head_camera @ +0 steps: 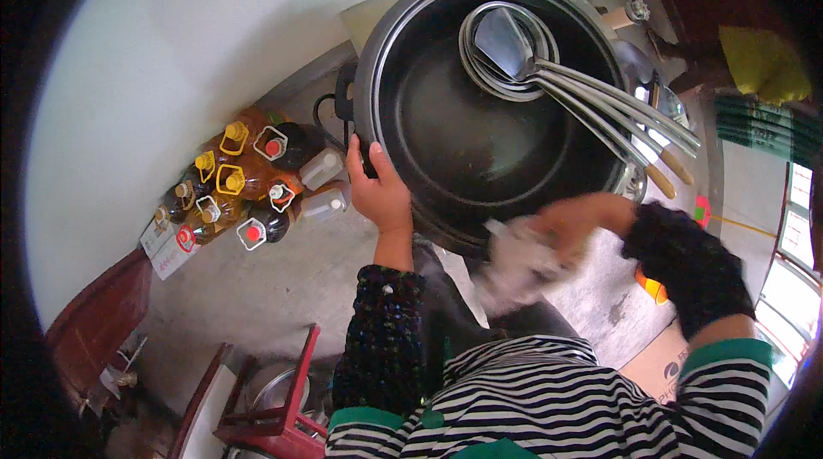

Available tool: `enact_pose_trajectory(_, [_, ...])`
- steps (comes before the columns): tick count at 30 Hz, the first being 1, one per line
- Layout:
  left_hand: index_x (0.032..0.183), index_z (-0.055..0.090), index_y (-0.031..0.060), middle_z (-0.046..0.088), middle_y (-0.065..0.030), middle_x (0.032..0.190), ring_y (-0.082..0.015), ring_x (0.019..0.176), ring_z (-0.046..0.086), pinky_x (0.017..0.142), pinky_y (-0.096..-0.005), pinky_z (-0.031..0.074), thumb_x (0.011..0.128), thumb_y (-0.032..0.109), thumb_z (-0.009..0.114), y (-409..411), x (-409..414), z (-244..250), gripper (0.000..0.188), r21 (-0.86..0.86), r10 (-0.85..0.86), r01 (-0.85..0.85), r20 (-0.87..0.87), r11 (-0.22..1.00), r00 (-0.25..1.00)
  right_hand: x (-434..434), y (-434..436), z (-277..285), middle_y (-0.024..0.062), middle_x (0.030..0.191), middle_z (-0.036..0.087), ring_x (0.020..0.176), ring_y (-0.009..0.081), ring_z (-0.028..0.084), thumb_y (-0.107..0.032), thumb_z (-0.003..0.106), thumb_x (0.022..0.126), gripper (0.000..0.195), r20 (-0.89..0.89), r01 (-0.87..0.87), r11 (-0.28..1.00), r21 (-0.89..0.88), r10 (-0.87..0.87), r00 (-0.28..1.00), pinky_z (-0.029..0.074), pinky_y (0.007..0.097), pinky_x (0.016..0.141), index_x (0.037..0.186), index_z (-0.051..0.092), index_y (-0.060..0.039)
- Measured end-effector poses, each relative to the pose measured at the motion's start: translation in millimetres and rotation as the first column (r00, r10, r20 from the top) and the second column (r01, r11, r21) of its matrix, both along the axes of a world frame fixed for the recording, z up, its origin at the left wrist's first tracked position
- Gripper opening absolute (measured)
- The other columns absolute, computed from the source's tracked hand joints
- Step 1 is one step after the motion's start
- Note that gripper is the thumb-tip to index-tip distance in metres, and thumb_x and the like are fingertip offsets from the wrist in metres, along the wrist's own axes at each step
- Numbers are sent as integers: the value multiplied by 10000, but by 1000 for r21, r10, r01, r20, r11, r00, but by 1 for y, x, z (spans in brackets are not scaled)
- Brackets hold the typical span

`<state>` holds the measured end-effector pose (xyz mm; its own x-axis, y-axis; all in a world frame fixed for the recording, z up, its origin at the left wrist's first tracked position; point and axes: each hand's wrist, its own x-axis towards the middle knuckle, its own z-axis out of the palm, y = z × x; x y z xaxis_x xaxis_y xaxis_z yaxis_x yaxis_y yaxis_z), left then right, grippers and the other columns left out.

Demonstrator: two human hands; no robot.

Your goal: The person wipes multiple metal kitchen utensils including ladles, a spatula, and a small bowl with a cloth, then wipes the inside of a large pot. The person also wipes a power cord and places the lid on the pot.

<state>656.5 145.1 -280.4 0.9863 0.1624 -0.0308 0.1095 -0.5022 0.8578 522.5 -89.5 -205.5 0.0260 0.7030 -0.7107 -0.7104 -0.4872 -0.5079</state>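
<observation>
A large black round pot (443, 137), probably an electric pan, stands before me with its hollow facing up. My left hand (382, 198) holds its left side, thumb near the rim and fingers along the outer wall. A pale crumpled cloth (514, 266) is in my right hand (569, 224), at the outer near side of the pot; both are blurred. Inside the pot, stacked round metal bowls (472, 67) sit at the far right. A metal spatula (501, 41) and several long-handled utensils lie across them, their handles (649, 170) reaching over the right rim.
Several capped plastic bottles of dark and amber liquid (238, 182) crowd the floor by the wall at left. A red-framed stool (296, 395) stands at lower left. A cardboard box (659, 362) lies at lower right. A black cord (325, 115) runs beside the pot.
</observation>
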Motion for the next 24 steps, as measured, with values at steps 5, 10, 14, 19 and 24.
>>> enact_pose_trajectory(5, [1189,514,47,592,-162,1101,-305,990,567,844,-351,424,892,364,508,2,0,0,434,3,-11,11,-31,1000,999,-178,-53,83,73,788,657,760,277,631,-329,707,601,415,69,-180,672,-718,326,943,470,445,756,960,635,-135])
enact_pose_trajectory(10, [1209,488,59,564,-159,1146,-323,1027,541,864,-374,409,900,378,484,5,-4,5,444,10,-44,44,-40,999,998,-198,-19,130,110,803,644,781,269,618,-327,723,548,456,35,-132,563,-816,276,961,477,334,740,924,641,-82])
enact_pose_trajectory(14, [1188,498,90,584,-167,1094,-335,949,571,792,-381,448,897,360,493,-2,0,13,397,82,-38,39,-5,996,999,-121,-29,201,104,804,646,731,250,616,-250,733,505,440,236,268,658,-704,-139,962,483,310,714,882,635,-46])
enact_pose_trajectory(19, [1194,493,74,578,-168,1116,-352,985,556,816,-394,431,887,399,493,-2,1,10,447,47,-34,37,-61,998,998,-51,-39,235,67,792,653,716,101,587,-183,693,541,447,419,468,746,-475,-276,865,490,281,700,951,620,-20])
enact_pose_trajectory(24, [1186,502,67,576,-167,1125,-339,1001,554,827,-387,428,879,387,512,2,2,5,443,22,-15,16,-43,1000,999,8,-30,187,33,782,610,707,84,535,-194,684,517,479,492,512,759,-401,-293,820,464,253,677,939,598,14])
